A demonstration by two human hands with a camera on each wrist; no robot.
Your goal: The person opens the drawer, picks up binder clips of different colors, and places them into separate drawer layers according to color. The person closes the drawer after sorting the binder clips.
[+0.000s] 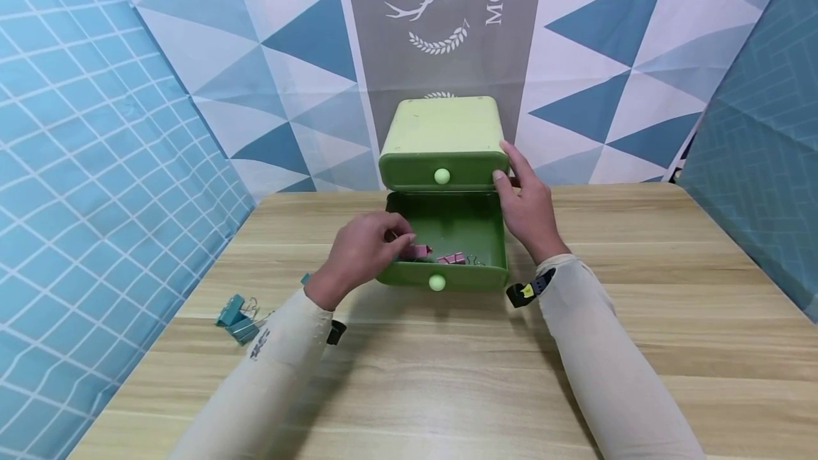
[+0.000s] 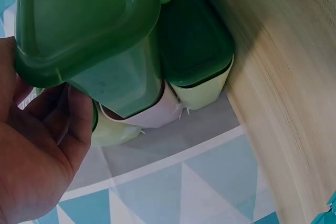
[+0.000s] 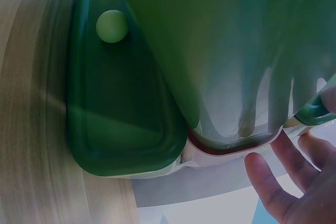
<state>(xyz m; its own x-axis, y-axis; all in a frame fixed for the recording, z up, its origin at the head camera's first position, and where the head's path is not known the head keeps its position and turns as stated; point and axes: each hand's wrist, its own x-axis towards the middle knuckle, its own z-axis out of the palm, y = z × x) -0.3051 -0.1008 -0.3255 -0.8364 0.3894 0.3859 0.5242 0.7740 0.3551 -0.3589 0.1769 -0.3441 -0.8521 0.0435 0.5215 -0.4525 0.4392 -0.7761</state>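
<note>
A small green drawer unit [image 1: 444, 126] stands against the back wall, its middle drawer [image 1: 437, 275] pulled out. My left hand [image 1: 367, 247] reaches over the drawer's left front corner, thumb and fingers pinching a pink binder clip [image 1: 415, 252] low inside it. In the left wrist view, the drawer front hides that clip. Another pink binder clip [image 1: 451, 258] lies in the drawer near its front. My right hand [image 1: 532, 211] rests against the unit's right side, thumb at the top drawer's edge. Its fingers [image 3: 265, 182] are spread and fairly straight in the right wrist view.
Teal binder clips [image 1: 238, 321] lie on the wooden table [image 1: 434, 375] at the left, near my left forearm. Below the pulled-out drawer, the bottom drawer [image 3: 123, 98] with a round knob is closed. Patterned cloth [image 1: 294, 41] hangs behind the unit.
</note>
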